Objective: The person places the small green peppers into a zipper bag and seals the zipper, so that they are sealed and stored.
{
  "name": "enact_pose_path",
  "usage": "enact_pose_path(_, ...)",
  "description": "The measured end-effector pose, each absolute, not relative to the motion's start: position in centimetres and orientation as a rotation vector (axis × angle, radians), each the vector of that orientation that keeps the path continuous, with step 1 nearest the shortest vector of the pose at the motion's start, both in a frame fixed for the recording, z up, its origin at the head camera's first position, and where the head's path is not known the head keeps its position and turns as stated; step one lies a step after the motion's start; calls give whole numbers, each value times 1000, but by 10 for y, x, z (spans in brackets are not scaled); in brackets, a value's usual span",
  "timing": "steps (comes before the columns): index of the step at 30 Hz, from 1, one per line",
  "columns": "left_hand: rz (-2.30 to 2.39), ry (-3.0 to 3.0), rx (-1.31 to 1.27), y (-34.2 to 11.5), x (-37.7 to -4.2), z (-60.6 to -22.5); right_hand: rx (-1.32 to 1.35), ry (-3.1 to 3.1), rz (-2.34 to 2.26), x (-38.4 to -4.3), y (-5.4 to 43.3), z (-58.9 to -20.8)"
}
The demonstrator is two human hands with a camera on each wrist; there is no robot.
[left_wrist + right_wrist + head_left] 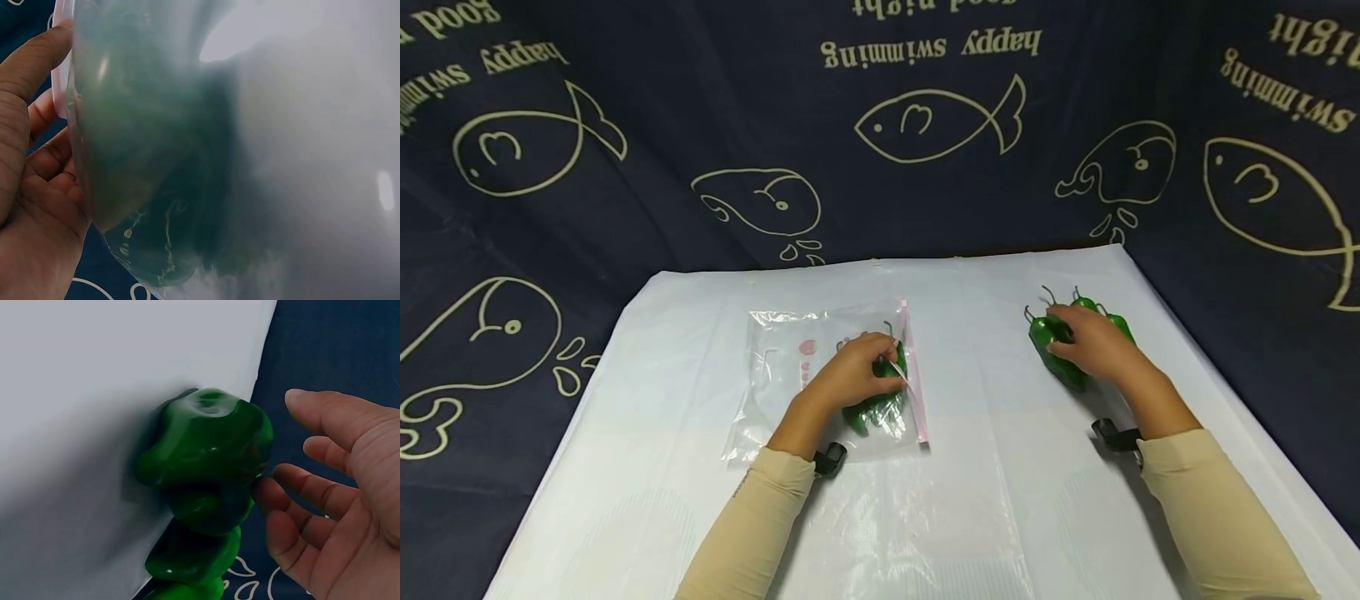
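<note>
My left hand (853, 371) pinches the pink-edged mouth of a clear zip bag (775, 392), which lies on the white table. Green peppers (856, 421) show through the plastic near that mouth. In the left wrist view the thumb (40, 56) presses on the pink zip strip (60, 87), and the bag film blurs much of the picture. Over on the right, my right hand (1097, 342) is at a cluster of green peppers (1063, 375) with stems. The right wrist view has its fingers spread and loosely bent beside the nearest pepper (212, 444), not wrapped round it.
A white cover (647, 400) spreads over the table, with a transparent sheet (940, 517) near the front. Dark blue cloth (925, 200) printed with fish and whales hangs behind and at both sides. Each wrist wears a black camera mount (831, 458).
</note>
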State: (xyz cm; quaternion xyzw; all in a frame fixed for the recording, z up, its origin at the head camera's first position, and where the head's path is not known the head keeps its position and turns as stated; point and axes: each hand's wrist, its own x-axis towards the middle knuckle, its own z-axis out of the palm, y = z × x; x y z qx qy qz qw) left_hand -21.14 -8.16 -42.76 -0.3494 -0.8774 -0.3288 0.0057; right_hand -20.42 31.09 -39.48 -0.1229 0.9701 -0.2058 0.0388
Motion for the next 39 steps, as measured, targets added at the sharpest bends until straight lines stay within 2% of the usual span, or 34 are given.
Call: enact_pose_path(39,-973,-2758,-1106,-82,-213,-427,-385,2857,-493,-218,299,-399)
